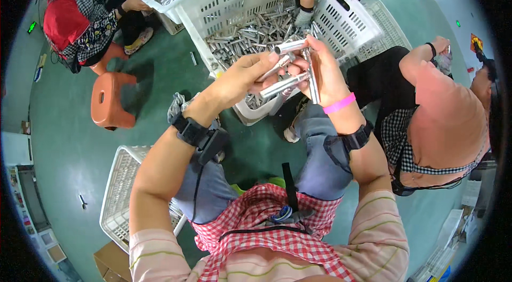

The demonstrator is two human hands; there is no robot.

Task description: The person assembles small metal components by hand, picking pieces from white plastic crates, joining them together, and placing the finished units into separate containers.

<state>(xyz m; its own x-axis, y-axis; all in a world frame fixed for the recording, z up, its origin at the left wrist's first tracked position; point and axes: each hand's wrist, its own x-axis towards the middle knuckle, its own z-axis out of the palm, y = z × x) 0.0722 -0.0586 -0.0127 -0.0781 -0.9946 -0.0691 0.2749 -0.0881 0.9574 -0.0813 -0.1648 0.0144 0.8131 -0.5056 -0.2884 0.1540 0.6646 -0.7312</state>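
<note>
My left hand (242, 76) and my right hand (328, 71) meet over the near edge of a big white basket (237, 2). Both are closed on shiny metal tubes. A slim tube with a narrower, stepped end (276, 67) is gripped in my left fingers. One wider tube (292, 46) lies across from the left thumb to the right index finger. Against my right palm a tube (313, 82) points downward, and another tube (285, 85) slants out to the left below the fingers. Exactly which fingers bear each tube is partly hidden. Many loose metal tubes (256, 31) fill the basket.
A co-worker's gloved hand (304, 18) reaches into the basket's far side. Other people sit left and right. An orange stool (109, 100) stands left. A white crate (125, 175) is beside my left elbow, and another crate of metal parts (165, 7) stands beyond the basket.
</note>
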